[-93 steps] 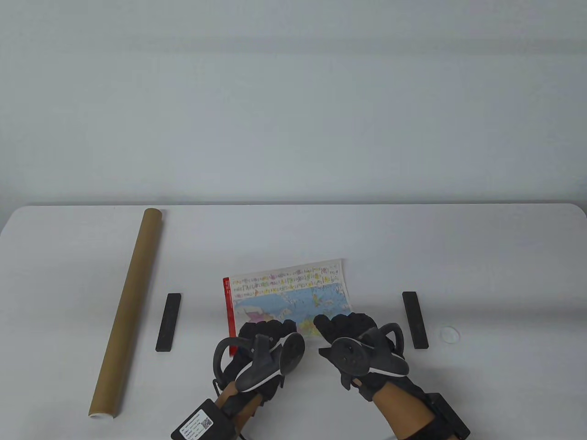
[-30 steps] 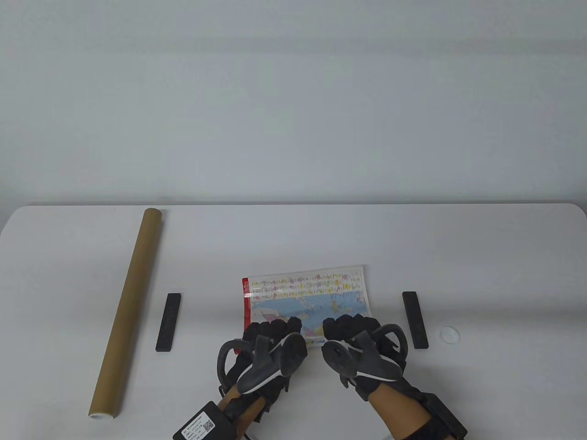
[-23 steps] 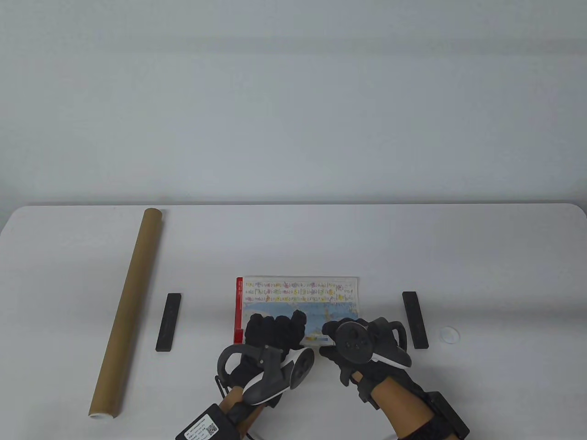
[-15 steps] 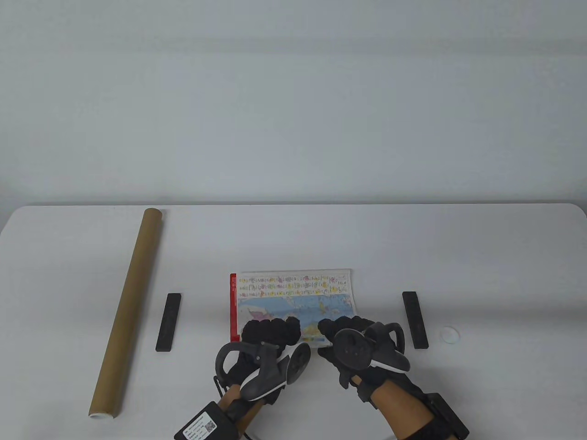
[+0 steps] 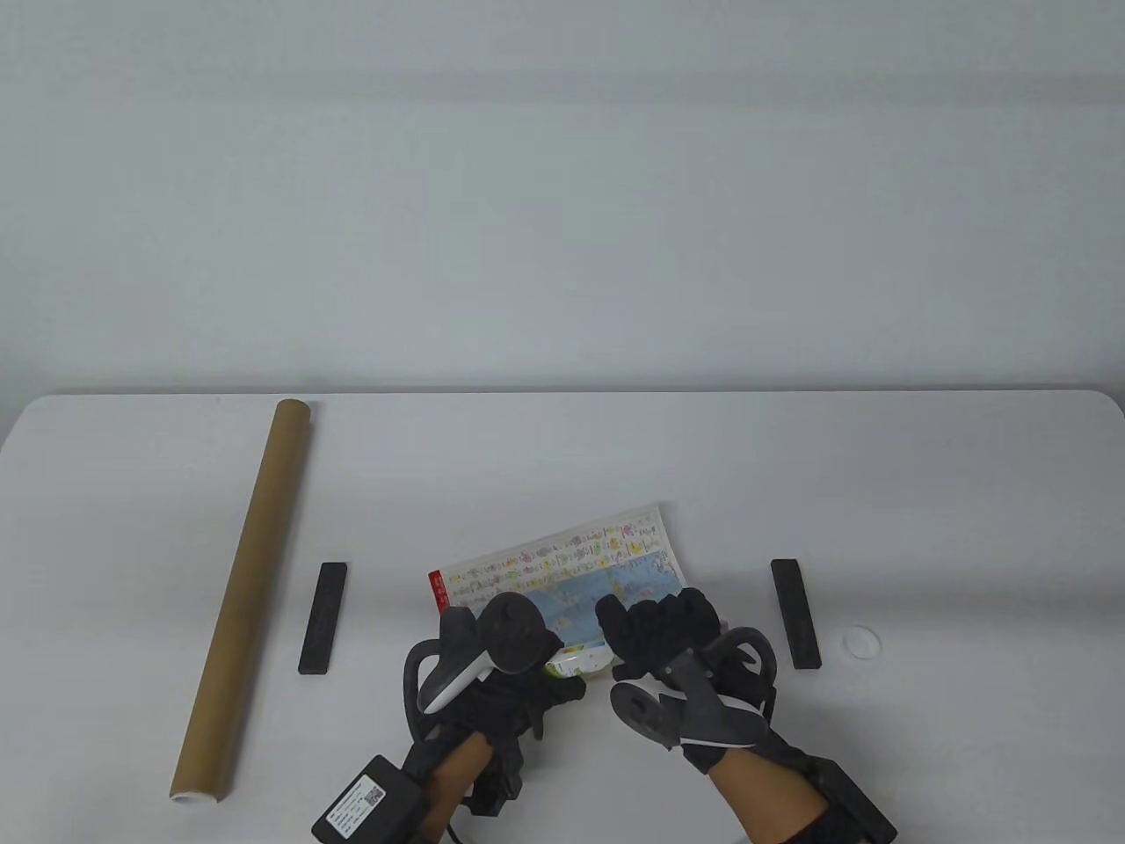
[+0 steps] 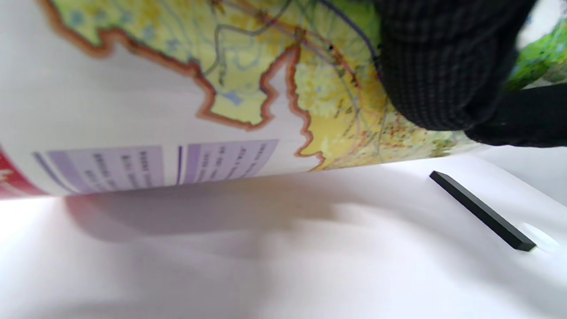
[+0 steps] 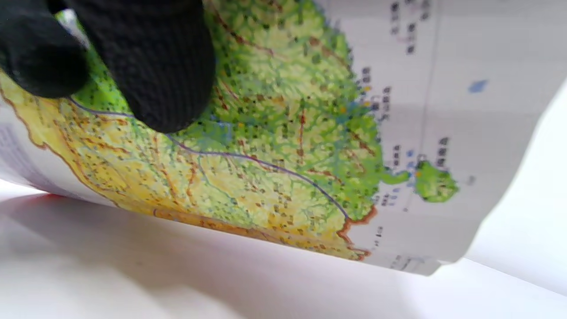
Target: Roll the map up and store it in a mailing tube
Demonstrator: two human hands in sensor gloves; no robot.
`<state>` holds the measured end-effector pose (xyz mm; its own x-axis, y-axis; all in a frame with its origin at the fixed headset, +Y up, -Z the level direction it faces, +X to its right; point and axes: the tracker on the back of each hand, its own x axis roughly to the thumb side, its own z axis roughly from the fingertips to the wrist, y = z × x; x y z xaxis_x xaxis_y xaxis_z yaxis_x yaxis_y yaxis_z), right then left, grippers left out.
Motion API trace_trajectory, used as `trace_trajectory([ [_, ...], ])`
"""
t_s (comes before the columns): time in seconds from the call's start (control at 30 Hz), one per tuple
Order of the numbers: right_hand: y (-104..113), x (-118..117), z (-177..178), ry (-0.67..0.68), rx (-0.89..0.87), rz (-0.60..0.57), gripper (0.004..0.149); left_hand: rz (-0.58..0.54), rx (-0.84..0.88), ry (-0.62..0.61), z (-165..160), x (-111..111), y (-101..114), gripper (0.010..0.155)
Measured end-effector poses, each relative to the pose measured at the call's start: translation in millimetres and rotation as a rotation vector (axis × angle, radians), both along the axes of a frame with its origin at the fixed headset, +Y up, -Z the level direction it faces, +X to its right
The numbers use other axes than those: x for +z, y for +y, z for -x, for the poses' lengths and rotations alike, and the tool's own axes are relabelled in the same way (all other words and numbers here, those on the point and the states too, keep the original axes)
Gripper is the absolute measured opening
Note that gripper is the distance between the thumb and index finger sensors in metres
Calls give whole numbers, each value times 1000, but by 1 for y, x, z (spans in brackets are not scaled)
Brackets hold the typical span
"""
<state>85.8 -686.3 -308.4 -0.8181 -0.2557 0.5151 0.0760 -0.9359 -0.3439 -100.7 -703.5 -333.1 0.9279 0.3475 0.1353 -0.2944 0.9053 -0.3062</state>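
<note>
The colourful map [image 5: 571, 563] lies at the table's front middle, its near part curled into a loose roll. My left hand [image 5: 510, 651] holds the roll's left part. My right hand [image 5: 655, 629] holds its right part with the fingers over the top. In the left wrist view [image 6: 248, 75] and the right wrist view [image 7: 283, 146] the map's near edge is lifted off the table, with a gloved fingertip [image 7: 155, 66] against the paper. The brown mailing tube [image 5: 246, 598] lies far left, running front to back, apart from both hands.
Two black bar weights lie on the white table [image 5: 923, 475], one left of the map [image 5: 322, 618] and one right of it [image 5: 795, 613]; the latter shows in the left wrist view [image 6: 483, 212]. A small white tube cap [image 5: 861, 641] lies at the right.
The map has been shifted about under both hands. Now its near edge is lifted and curled further over, the far edge tilts up to the right, and my left hand has turned over.
</note>
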Motion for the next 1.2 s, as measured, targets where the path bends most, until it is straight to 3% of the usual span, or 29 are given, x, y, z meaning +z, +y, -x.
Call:
trace_trajectory([
  [0.07, -1, -2, 0, -9, 2, 16, 66, -24, -17, -14, -3, 1, 0, 54],
  [0.37, -4, -14, -9, -68, -82, 150, 57, -337, -296, -46, -25, 22, 13, 67],
  [0.67, -9, -29, -26, -50, -361, 473, 55, -651, -407, -78, -36, 38, 20, 69],
  [0.77, -10, -28, -25, -40, -348, 467, 55, -653, -437, -64, -36, 37, 20, 66],
  [0.87, -6, -22, -20, -42, -269, 342, 57, -615, -413, -45, -34, 34, 19, 61],
  [1.2, 1, -2, -3, 5, -94, 78, 68, -348, -240, -1, -18, 19, 15, 54],
])
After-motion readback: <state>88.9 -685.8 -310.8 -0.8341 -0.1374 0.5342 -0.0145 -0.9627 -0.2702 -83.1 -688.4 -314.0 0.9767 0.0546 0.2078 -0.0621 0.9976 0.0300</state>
